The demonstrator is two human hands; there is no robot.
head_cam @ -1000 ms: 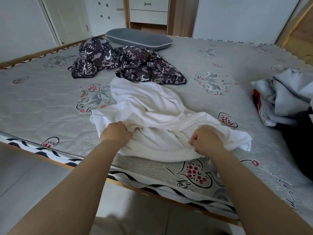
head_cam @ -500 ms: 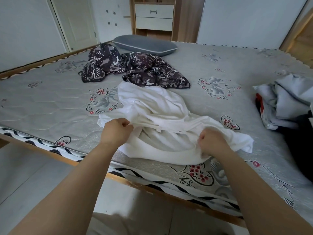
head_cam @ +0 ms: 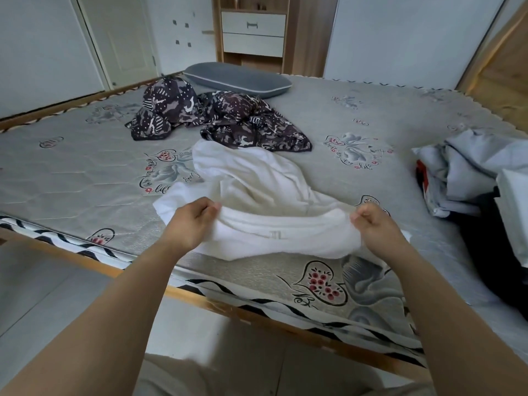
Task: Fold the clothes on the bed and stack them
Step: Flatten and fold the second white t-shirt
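Note:
A crumpled white garment [head_cam: 257, 192] lies near the front edge of the bed [head_cam: 85, 178]. My left hand [head_cam: 191, 221] pinches its near hem on the left, and my right hand [head_cam: 374, 224] pinches the same hem on the right. The hem is lifted and stretched between them, while the rest of the cloth trails back on the mattress. Behind it sit two bunched dark camouflage-print garments, one [head_cam: 163, 110] at the left and one [head_cam: 251, 124] just beyond the white cloth.
A grey pillow [head_cam: 237, 78] lies at the head of the bed. A pile of pale grey, white and black clothes [head_cam: 480, 178] sits at the right edge. The wooden bed frame [head_cam: 228, 307] runs along the front, with tiled floor below.
Both hands have lifted the white garment's near hem off the mattress and moved apart, stretching it between them. The view has tilted up slightly.

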